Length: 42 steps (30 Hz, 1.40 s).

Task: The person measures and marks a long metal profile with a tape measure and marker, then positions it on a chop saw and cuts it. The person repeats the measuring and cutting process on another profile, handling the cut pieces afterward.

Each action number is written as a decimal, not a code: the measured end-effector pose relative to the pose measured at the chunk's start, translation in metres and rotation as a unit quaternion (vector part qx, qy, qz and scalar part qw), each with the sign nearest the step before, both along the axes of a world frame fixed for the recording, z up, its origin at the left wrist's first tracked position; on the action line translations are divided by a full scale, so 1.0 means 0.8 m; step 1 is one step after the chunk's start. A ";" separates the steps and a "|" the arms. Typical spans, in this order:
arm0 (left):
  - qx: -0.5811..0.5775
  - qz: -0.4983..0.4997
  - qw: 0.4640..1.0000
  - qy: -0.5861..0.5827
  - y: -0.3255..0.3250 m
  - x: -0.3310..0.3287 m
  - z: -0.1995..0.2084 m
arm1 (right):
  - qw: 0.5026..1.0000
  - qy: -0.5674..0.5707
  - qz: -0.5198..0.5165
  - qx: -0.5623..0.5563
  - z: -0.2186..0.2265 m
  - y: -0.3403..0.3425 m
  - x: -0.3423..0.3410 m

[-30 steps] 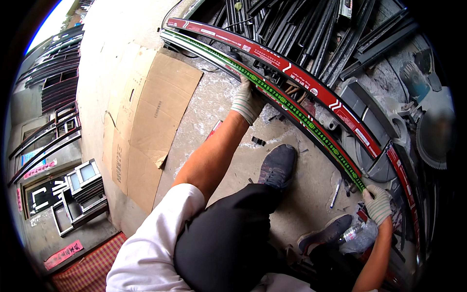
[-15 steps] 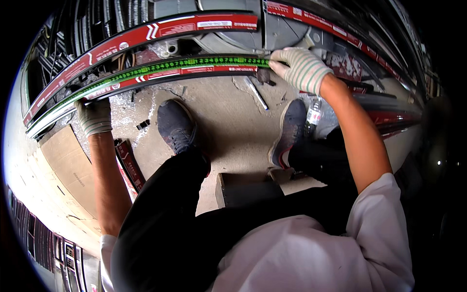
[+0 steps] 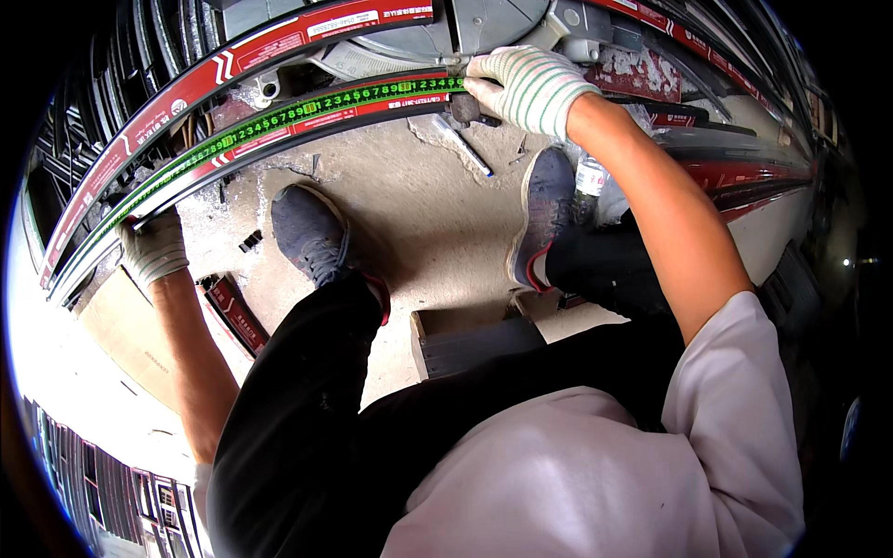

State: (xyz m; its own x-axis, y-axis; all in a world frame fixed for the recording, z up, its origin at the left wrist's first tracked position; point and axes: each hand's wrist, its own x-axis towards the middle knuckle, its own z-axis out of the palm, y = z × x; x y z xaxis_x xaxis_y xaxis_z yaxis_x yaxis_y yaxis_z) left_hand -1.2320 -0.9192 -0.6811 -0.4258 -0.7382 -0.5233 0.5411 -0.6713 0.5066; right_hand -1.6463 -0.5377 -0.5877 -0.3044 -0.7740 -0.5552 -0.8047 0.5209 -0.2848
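A green tape measure blade (image 3: pixel 353 96) lies stretched along a long metal strip (image 3: pixel 307 128) with a red label, which spans from far left to the upper middle. My right hand (image 3: pixel 535 91), in a striped knit glove, pinches thumb and fingers at the right end of the blade and strip. Near the other end, my gloved left hand (image 3: pixel 155 249) is closed around the strip from its near side; its fingertips are mostly hidden beneath. A second red-labelled strip (image 3: pixel 270 48) runs just beyond, roughly parallel.
A round grey machine base (image 3: pixel 400 42) stands behind the strips. On the floor are a white pen (image 3: pixel 462 146), a clear bottle (image 3: pixel 590 177) by my right shoe (image 3: pixel 547 191), and a dark box (image 3: pixel 479 344). Many metal profiles (image 3: pixel 139 56) are stacked at far left; cardboard (image 3: pixel 130 335) lies below.
The whole view has shifted, so strips, shoes and both hands appear farther left. Both hands keep their grip, and the tape still lies along the strip.
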 end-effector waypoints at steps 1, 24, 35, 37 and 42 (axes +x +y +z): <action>-0.001 -0.002 1.000 -0.002 0.001 -0.001 0.000 | 1.000 -0.002 -0.001 0.006 -0.001 0.000 0.001; 0.043 -0.024 0.999 0.003 -0.034 0.023 -0.023 | 0.996 0.083 0.017 -0.031 -0.022 0.015 0.011; 0.041 -0.017 0.999 -0.009 -0.034 0.027 -0.020 | 0.995 0.072 0.039 -0.060 -0.006 0.013 0.008; 0.038 -0.006 0.999 -0.024 -0.031 0.023 -0.021 | 0.994 0.078 0.043 -0.062 -0.007 0.013 0.009; 0.045 -0.008 0.999 -0.006 -0.023 0.017 -0.014 | 0.993 0.082 0.044 -0.068 -0.002 0.011 0.012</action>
